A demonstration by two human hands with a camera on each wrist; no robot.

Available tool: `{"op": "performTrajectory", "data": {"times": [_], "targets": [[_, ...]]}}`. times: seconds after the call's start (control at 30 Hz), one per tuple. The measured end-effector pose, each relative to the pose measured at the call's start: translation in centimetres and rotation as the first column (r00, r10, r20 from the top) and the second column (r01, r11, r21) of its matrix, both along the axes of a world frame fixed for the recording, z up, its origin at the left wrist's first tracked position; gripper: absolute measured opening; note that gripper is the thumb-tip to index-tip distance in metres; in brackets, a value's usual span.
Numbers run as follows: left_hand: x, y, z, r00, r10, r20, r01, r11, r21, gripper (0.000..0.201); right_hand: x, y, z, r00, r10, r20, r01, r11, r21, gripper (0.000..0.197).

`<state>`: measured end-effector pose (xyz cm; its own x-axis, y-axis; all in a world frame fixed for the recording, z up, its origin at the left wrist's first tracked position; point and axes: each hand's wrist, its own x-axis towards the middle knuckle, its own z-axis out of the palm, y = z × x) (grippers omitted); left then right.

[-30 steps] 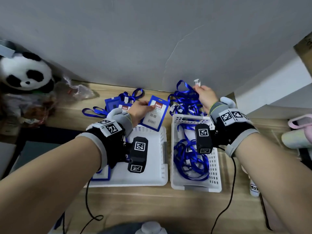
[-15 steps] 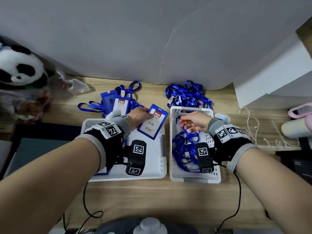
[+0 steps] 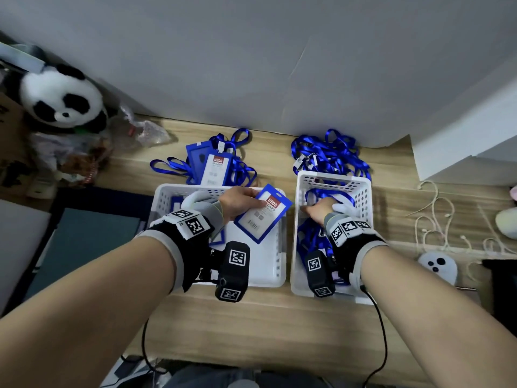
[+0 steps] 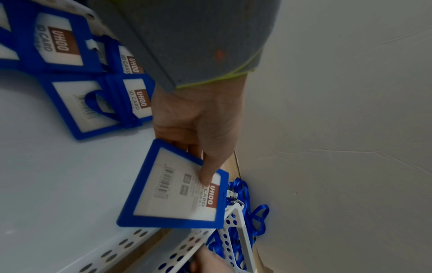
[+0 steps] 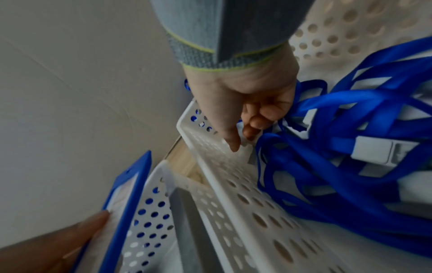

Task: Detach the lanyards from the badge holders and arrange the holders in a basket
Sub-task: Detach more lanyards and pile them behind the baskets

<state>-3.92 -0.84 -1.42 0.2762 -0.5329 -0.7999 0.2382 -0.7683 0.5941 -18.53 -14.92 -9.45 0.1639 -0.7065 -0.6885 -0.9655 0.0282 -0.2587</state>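
Two baskets split job: left hand [image 3: 237, 204] pinches badge holder [image 3: 263, 214] above left basket [image 3: 275, 264]; right hand [image 3: 321, 210], fingers curled among lanyards [image 3: 310, 236], 3 o'clock basket [image 3: 363, 197].

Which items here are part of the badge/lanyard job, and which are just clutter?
Job:
- held badge holder, in left hand
- left basket
- right basket
- lanyards
- waiting badges
- right hand

Clutter:
- panda plush
- plastic bag
- white cord
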Motion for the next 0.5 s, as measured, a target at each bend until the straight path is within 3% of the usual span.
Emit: {"op": "performTrajectory", "data": {"times": [0.13, 0.23, 0.37, 0.5], "targets": [[-0.5, 0.5, -0.1, 0.999, 0.016, 0.035, -0.015, 1.000, -0.021, 0.034, -0.1, 0.1, 0.4, 0.998, 0.043, -0.035, -0.045, 0.998, -0.049, 0.033], [-0.5, 0.7, -0.2, 0.999, 0.016, 0.051, -0.015, 0.999, -0.030, 0.032, -0.9, 0.2, 0.9, 0.972, -0.112, 0.205, 0.094, 0.991, 0.099, 0.027], [-0.9, 0.8, 0.4, 1.000, 0.018, 0.016, -0.017, 0.997, -0.072, 0.030, -2.0, 0.7, 3.3, 0.792, -0.339, 0.507, 0.226, 0.935, 0.271, 0.006], [-1.3, 1.1, 1.4, 0.999, -0.030, -0.029, 0.026, 0.991, -0.134, 0.022, -2.1, 1.7, 5.7, 0.670, -0.411, 0.618, 0.217, 0.905, 0.367, 0.014]]}}
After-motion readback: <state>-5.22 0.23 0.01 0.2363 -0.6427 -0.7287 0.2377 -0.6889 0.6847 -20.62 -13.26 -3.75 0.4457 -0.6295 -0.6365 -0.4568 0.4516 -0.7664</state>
